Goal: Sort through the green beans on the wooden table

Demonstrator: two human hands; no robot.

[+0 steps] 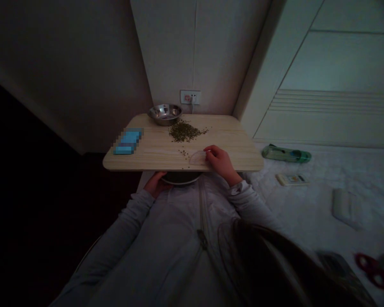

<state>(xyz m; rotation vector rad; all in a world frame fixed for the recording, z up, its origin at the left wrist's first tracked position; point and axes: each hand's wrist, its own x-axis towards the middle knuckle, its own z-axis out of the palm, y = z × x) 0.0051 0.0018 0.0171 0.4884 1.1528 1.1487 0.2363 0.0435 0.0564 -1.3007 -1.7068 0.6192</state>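
Note:
A clear half-round protractor [197, 158] lies against the tabletop near its front edge, and my right hand [218, 160] pinches its right end. Just left of it are a few loose small green beans [183, 152], which look like mung beans. Farther back, a spread heap of the same beans [183, 131] rests on the small wooden table [153, 157]. Below the front edge, my left hand [156, 184] grips the left side of a dark bowl with a pale rim [181, 183]. The table hides part of that bowl, and its contents are too dark to make out.
A shiny steel bowl [165, 114] stands at the back left of the table, with a blurred blue object [128, 141] nearer the left edge. On the white quilted bedding at right lie a green bottle [286, 154], a remote control [292, 179] and red-handled scissors [373, 269].

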